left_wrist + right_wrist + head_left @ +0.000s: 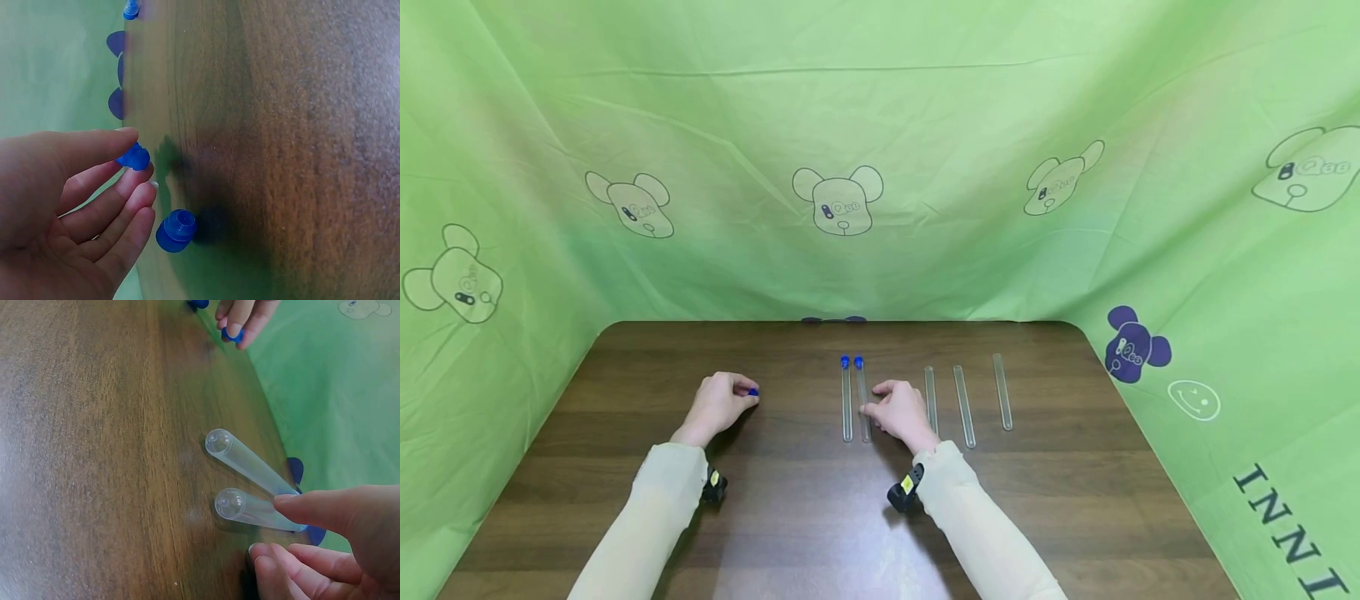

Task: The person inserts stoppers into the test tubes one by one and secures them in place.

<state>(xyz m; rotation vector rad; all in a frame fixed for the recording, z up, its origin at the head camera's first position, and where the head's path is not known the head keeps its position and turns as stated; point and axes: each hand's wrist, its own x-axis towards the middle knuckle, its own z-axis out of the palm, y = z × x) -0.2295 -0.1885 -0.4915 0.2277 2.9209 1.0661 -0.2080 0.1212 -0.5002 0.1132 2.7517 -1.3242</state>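
My left hand [718, 406] pinches a small blue cap [134, 156] between thumb and fingers, just above the table. Another blue cap [176, 231] stands on the wood close by, hidden in the head view. Two clear test tubes lie side by side mid-table with blue caps at their far ends, a left tube [847, 408] and a right tube [862, 387]. Beside the right one is my right hand [901, 411], thumb over the tube and fingers spread apart from it; whether the thumb touches it, I cannot tell.
Right of my right hand lie three tubes without caps: a near one [931, 387] partly behind the hand, a middle one [964, 408] and a far-right one [1002, 392]. A green printed cloth [925, 275] surrounds the brown wooden table [805, 517].
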